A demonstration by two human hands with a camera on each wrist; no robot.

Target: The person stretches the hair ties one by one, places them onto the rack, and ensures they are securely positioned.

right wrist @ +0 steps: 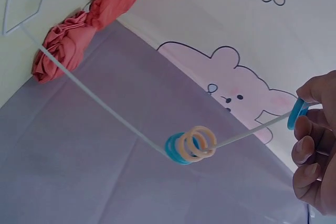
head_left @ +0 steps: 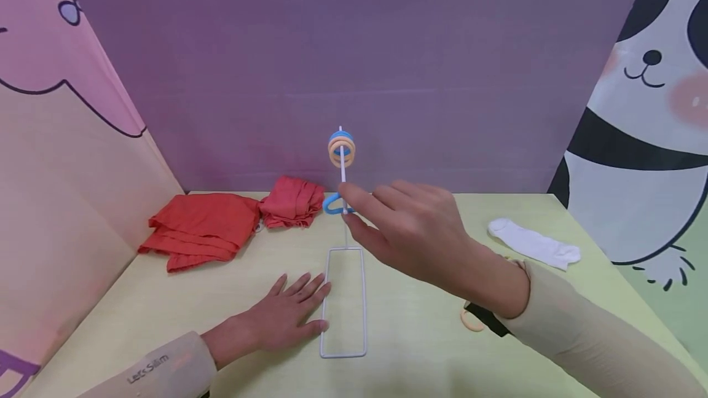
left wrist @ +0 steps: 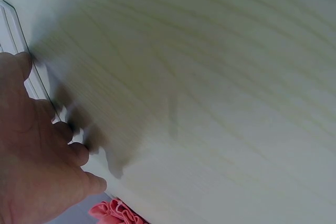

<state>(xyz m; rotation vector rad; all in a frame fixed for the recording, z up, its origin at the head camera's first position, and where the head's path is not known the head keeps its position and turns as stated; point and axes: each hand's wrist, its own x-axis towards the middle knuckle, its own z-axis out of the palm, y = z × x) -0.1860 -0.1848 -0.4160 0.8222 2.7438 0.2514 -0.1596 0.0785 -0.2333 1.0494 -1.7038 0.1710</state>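
Note:
A white wire stand (head_left: 365, 306) has a rectangular base on the table and a tall post that bends into an arm toward me. My right hand (head_left: 412, 229) pinches a blue ring (right wrist: 295, 117) between thumb and index finger at the arm's free end, with the rod overlapping the ring. Farther back, at the bend, hang blue rings (right wrist: 172, 150) and tan rings (right wrist: 213, 139). My left hand (head_left: 290, 313) lies palm down with spread fingers, its fingertips and thumb at the left side of the base.
Two red cloth bundles, a larger one (head_left: 207, 226) and a smaller one (head_left: 293, 201), lie at the back left. A white sock (head_left: 533, 243) is at the back right. One tan ring (head_left: 469, 322) lies below my right wrist, partly hidden. A purple cloth wall (head_left: 442, 78) stands behind the table.

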